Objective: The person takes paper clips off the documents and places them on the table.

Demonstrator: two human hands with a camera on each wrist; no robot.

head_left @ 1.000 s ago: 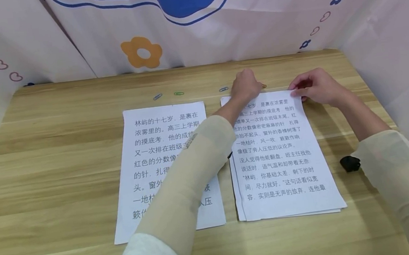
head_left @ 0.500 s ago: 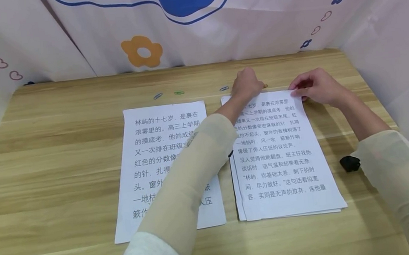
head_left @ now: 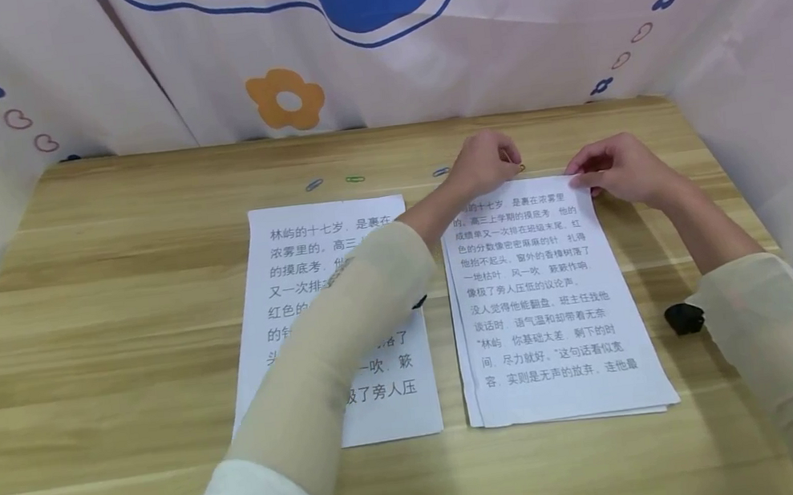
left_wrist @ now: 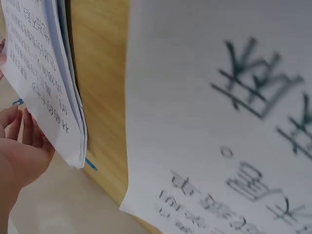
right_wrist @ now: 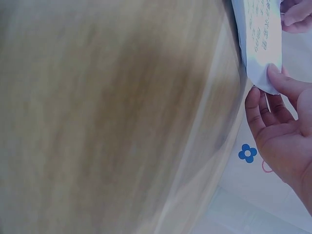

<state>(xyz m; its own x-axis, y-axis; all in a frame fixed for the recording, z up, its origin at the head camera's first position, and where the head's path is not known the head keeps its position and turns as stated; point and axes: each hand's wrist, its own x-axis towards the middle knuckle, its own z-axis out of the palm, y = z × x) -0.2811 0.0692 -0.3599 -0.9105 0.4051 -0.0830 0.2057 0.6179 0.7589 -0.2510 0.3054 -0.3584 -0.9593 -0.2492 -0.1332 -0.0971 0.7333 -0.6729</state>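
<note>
My left hand [head_left: 480, 164] is at the top edge of the right-hand stack of paper [head_left: 572, 400], pinching a small paper clip [left_wrist: 18, 102] at its fingertips. The clip looks orange in the head view and blue in the left wrist view. At the stack's top right corner my right hand [head_left: 616, 168] pinches the sheets, thumb on the printed face and fingers behind, as the right wrist view shows. The sheets carry printed Chinese text and lie slightly uneven along the left and bottom edges.
A second stack of printed paper [head_left: 393, 425] lies to the left, partly covered by my left sleeve [head_left: 347, 325]. Beyond the stacks lie a blue paper clip [head_left: 314, 184], a green paper clip [head_left: 355, 178] and another blue paper clip [head_left: 441, 171]. Patterned cloth [head_left: 562, 28] walls the wooden table [head_left: 120, 309].
The left hand has turned at the stack's top edge, its fingers now lifted into view and its forearm shifted left. The right hand keeps its pinch on the corner. The head view has shifted slightly.
</note>
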